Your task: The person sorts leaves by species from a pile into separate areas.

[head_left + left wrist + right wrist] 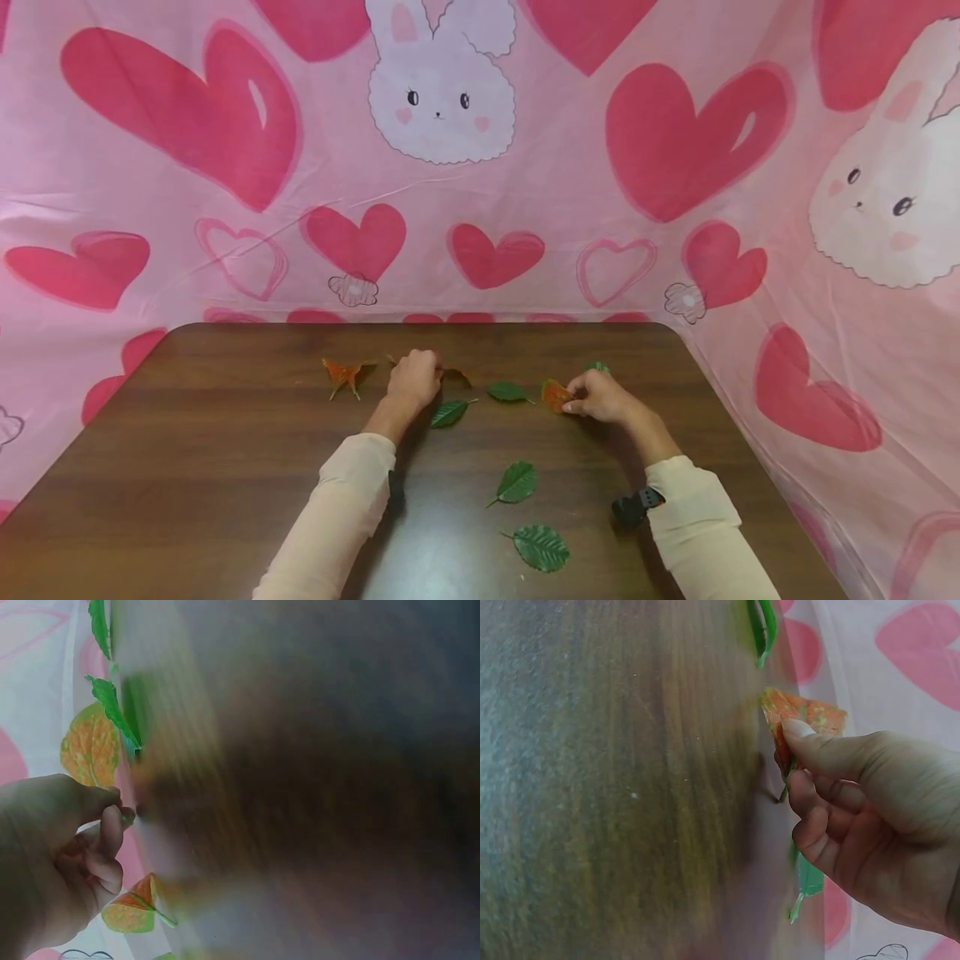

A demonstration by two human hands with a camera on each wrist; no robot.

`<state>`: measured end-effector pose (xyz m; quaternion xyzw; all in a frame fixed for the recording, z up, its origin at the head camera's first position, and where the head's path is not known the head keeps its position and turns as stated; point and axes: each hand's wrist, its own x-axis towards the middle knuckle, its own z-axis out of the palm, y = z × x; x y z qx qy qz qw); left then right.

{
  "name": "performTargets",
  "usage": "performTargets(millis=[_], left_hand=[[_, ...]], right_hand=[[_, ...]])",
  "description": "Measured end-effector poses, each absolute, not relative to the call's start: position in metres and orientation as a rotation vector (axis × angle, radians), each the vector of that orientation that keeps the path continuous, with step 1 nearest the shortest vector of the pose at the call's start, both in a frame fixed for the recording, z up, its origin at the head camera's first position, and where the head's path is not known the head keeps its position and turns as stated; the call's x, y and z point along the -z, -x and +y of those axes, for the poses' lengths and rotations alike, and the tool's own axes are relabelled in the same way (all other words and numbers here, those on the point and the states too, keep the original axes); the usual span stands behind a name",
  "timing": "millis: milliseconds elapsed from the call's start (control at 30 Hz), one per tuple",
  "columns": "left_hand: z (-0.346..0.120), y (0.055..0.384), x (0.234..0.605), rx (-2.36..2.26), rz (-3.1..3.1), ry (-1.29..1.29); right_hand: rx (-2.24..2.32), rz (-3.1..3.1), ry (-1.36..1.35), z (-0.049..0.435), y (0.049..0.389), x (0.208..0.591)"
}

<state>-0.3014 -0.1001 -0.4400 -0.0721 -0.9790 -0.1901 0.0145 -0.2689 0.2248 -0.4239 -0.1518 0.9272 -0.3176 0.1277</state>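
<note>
My left hand [414, 379] is at the far middle of the table. In the left wrist view its thumb and fingers pinch at the stem of an orange-and-green leaf [90, 746]; the contact is partly hidden. My right hand [600, 397] pinches another orange leaf [555, 396] between thumb and fingers, and this leaf [810, 711] shows above the thumb in the right wrist view. Beyond the right hand lies a green leaf [598, 367], partly covered. Between the hands are two more green leaves, one [508, 391] in the middle and one [450, 412] beside the left wrist.
Left of the left hand lie orange leaves [345, 375] with their stems toward me. Nearer me are a green leaf [517, 482] and another green leaf [542, 547]. The brown wooden table [187, 467] meets a pink heart-and-rabbit cloth [555, 183] behind and at the right.
</note>
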Motion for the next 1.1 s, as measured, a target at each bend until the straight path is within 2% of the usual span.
performTargets(millis=[600, 1100], left_hand=[[-0.104, 0.2955, 0.442, 0.965, -2.938, 0.234], [-0.1026, 0.2943, 0.4404, 1.44, -2.854, 0.12]], right_hand=[[1.004, 2.732, 0.409, 0.2277, 0.2672, 0.4327], [1.017, 2.775, 0.42, 0.2245, 0.2681, 0.4304]])
